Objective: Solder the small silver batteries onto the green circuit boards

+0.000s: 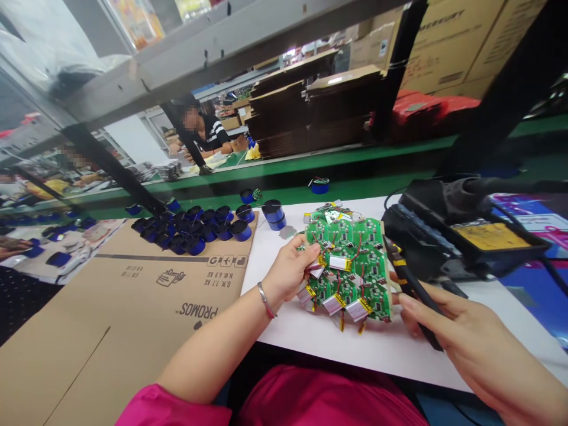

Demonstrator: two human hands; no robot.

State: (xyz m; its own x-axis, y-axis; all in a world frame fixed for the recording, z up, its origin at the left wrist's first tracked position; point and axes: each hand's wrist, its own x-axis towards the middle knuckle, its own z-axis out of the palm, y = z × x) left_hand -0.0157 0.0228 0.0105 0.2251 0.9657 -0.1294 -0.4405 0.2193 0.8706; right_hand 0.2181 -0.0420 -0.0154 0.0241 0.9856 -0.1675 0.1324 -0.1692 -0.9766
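Observation:
My left hand (295,266) grips the left edge of a panel of green circuit boards (348,260), thumb on top. The panel is tilted up above a white work surface (306,343). Silver battery packs (333,303) with yellow ends and red wires hang from its boards. At the panel's right edge is my right hand (461,325), its fingers closed around a black-handled tool (419,302) with yellow bands. The tool's working end is hard to make out, and some right fingertips are hidden behind the panel. More boards (332,210) lie just behind it.
Many blue-and-black round housings (195,228) cluster on a cardboard sheet (177,307) to the left. Two stacked housings (274,214) stand nearer. A black stand with a yellow sponge (488,234) sits at right. A shelf beam (177,65) crosses overhead. Another person (208,133) sits beyond the bench.

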